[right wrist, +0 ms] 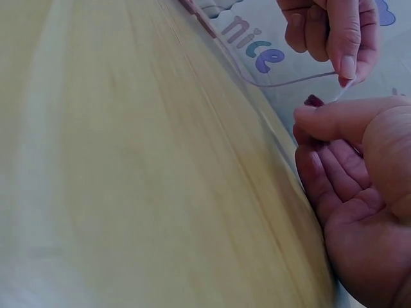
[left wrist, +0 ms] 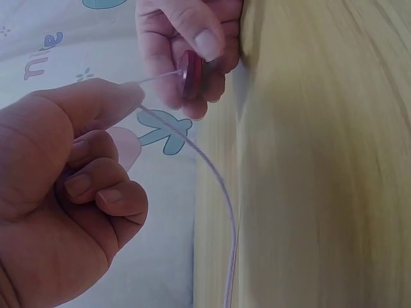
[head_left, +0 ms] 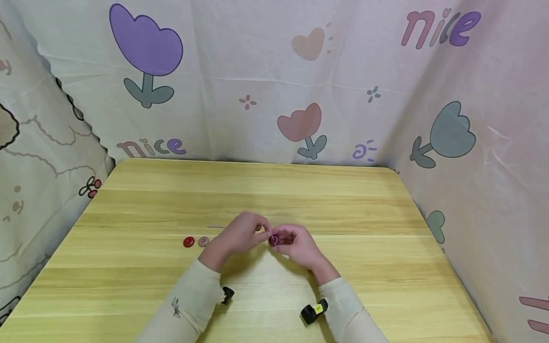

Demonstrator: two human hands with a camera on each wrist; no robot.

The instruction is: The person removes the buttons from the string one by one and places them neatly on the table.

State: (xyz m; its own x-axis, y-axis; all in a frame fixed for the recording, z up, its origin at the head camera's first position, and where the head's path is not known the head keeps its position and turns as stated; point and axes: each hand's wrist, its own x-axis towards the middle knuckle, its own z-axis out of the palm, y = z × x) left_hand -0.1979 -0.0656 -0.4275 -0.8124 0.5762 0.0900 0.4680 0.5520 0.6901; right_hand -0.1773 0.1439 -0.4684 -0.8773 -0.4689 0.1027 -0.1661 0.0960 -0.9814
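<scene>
My left hand (head_left: 245, 233) pinches a thin pale pink string (left wrist: 218, 173) between thumb and forefinger, its other fingers curled in. From that pinch a short taut stretch of string runs to the middle of a dark red button (head_left: 273, 240). My right hand (head_left: 297, 244) holds this button on edge between thumb and fingers. In the right wrist view the thumb hides most of the button (right wrist: 313, 101). The string's long tail hangs in a curve from the left hand and trails leftward along the table.
Left of the hands, a red button (head_left: 188, 242) and a pink button (head_left: 203, 241) lie side by side on the wooden table (head_left: 343, 205). A printed cloth (head_left: 257, 57) hangs behind the table and along its sides. Black wrist cameras sit near both cuffs.
</scene>
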